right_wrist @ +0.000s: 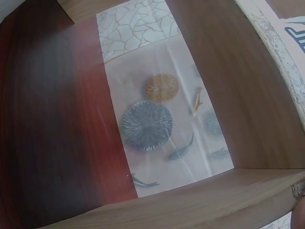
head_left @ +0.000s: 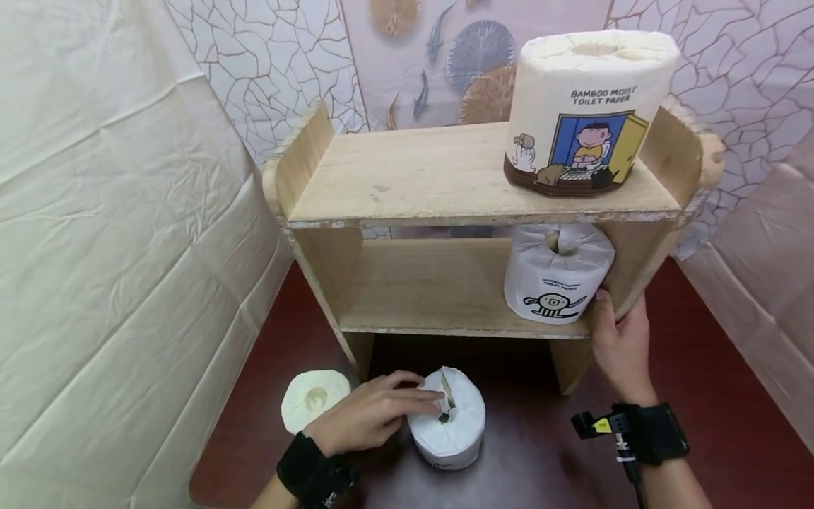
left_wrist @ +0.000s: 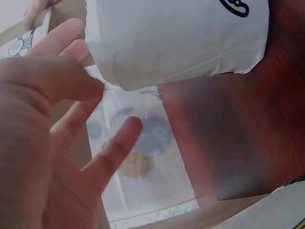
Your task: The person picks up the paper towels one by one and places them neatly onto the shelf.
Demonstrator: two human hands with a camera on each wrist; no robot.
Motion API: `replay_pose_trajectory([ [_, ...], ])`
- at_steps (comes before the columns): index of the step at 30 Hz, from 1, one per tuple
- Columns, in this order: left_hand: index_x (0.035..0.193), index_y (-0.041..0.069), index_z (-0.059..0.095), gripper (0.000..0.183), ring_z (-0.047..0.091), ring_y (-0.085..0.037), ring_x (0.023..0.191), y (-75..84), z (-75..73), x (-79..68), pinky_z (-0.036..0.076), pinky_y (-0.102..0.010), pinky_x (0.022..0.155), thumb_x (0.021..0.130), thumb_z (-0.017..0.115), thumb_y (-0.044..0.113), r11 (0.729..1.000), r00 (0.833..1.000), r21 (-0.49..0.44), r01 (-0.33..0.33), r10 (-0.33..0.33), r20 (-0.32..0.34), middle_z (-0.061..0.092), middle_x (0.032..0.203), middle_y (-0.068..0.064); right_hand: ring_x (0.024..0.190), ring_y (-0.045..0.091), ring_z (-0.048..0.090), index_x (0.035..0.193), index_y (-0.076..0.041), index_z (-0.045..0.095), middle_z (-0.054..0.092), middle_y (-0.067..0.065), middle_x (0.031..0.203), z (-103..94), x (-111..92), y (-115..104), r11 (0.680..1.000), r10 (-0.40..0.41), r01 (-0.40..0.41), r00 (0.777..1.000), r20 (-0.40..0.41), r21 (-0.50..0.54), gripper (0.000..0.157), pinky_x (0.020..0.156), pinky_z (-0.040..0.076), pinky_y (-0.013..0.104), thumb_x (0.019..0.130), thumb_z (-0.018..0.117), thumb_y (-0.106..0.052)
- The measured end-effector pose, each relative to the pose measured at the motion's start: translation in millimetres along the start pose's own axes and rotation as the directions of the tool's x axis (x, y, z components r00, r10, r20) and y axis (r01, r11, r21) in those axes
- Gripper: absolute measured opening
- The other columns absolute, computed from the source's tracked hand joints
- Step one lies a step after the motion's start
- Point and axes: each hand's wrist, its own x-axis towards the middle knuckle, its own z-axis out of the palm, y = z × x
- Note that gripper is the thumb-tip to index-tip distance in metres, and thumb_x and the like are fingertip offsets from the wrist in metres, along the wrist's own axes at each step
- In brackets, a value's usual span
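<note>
A wrapped toilet paper roll [head_left: 454, 431] stands on the table in front of the wooden shelf [head_left: 413, 177]. My left hand [head_left: 375, 413] reaches over its left side, fingertips right at the torn paper on top. In the left wrist view, the left hand's fingers [left_wrist: 114, 148] are spread, close beside the white roll [left_wrist: 181, 43]. My right hand [head_left: 623, 346] grips the lower right side panel of the shelf, thumb inside and fingers outside. Just left of that thumb, another wrapped roll [head_left: 553, 283] sits on the middle board.
A larger roll [head_left: 585, 113] with a cartoon print stands on the top board at the right. Left of my left hand, a cream roll [head_left: 314, 396] is on the dark red table [head_left: 521, 459]. Pale cloth [head_left: 127, 247] walls in the left side.
</note>
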Motion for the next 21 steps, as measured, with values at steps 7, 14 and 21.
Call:
replay_pose_trajectory([
  [7,0.148,0.032,0.063,0.062,0.046,-0.018,0.145,1.4,-2.7,2.4,0.053,-0.041,0.103,0.096,0.072,0.0,0.997,0.993,0.078,-0.012,0.003,0.116,0.051,0.157,0.019,0.104,0.008,0.053,0.152,-0.009,0.049,0.058,0.002,0.123,0.3,-1.3,-0.2,1.0,0.01,-0.01,1.0,0.0,-0.02,0.044,0.086,0.04,0.017,0.109,0.051,-0.02],
  [14,0.142,0.036,0.067,0.052,0.053,-0.017,0.136,0.8,-4.4,11.9,0.054,-0.036,0.095,0.098,0.074,0.009,0.98,0.991,0.194,-0.047,0.022,0.129,0.063,0.143,0.024,0.1,0.01,0.053,0.152,-0.008,0.049,0.056,-0.002,0.119,-0.2,-3.0,0.2,0.999,0.012,-0.012,1.0,-0.005,-0.036,0.044,0.082,0.04,0.018,0.109,0.05,-0.018],
  [21,0.134,0.036,0.073,0.041,0.056,-0.015,0.13,2.0,-4.9,18.7,0.054,-0.031,0.086,0.098,0.078,0.02,0.952,0.991,0.291,-0.093,0.061,0.119,0.067,0.136,0.024,0.103,0.006,0.053,0.151,-0.003,0.049,0.056,-0.011,0.117,1.2,-2.6,1.1,0.998,0.039,-0.04,0.999,-0.032,-0.039,0.045,0.087,0.039,0.016,0.109,0.052,-0.018],
])
